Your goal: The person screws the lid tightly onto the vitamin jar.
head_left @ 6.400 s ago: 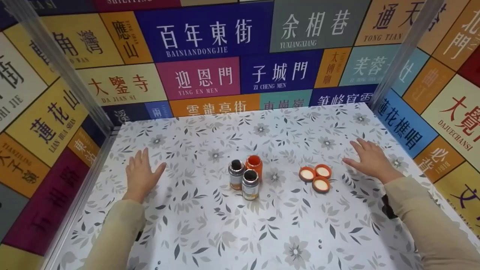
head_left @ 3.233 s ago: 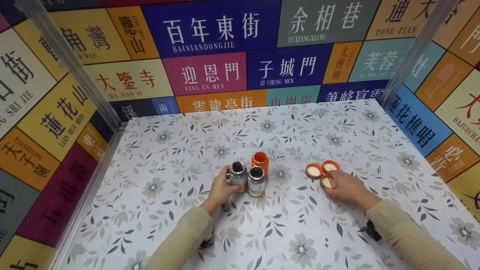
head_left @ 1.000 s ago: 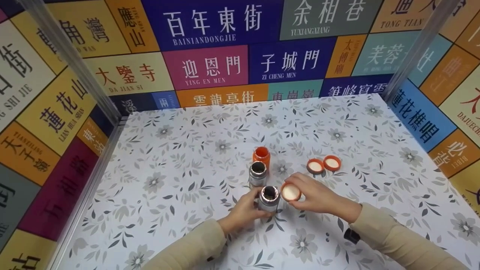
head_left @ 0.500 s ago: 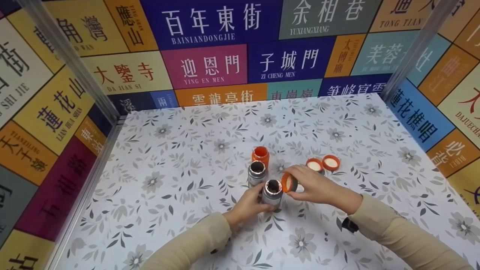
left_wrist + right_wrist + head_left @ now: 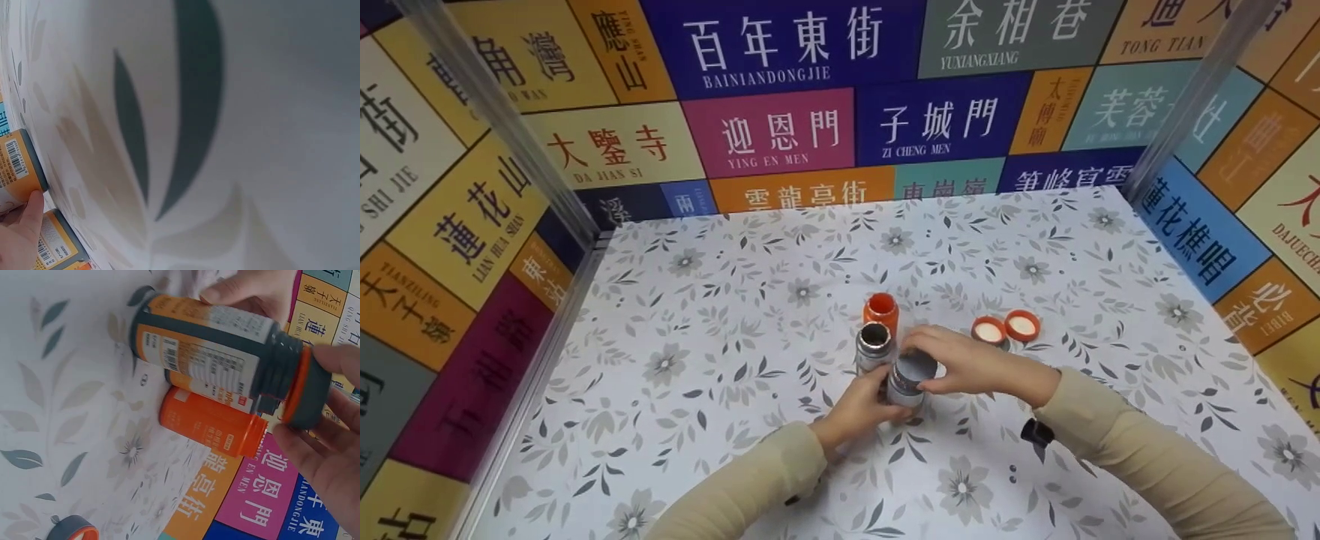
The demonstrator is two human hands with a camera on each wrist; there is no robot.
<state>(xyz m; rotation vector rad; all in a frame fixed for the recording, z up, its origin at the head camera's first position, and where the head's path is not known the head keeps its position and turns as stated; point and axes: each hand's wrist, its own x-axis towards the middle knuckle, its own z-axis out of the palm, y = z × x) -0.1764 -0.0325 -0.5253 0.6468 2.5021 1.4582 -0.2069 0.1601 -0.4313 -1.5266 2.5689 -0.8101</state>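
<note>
My left hand [image 5: 855, 411] grips a grey pill bottle [image 5: 904, 396] with an orange-and-white label, low on its body. Over its mouth, my right hand [image 5: 975, 361] pinches a grey cap [image 5: 916, 367] by the sides. In the right wrist view the cap's orange inner rim [image 5: 293, 385] is at the bottle's threaded neck [image 5: 280, 363], threads still showing. Beside the held bottle stands a second grey bottle [image 5: 874, 351], uncapped, and behind that an open orange bottle [image 5: 880, 309]. The left wrist view catches the left-hand fingers [image 5: 25, 233] beside two labelled bottle bases.
Two more caps lie with their white insides up, one grey-and-orange cap [image 5: 988, 330] and one orange cap [image 5: 1022, 325], right of the bottles. A floral-print cloth [image 5: 720, 405] covers the table. Panels with printed place names [image 5: 780, 127] form walls around it.
My right hand has brought the cap from the group to the bottle and turned it over, grey top up. The left hand earlier drew this bottle toward the front.
</note>
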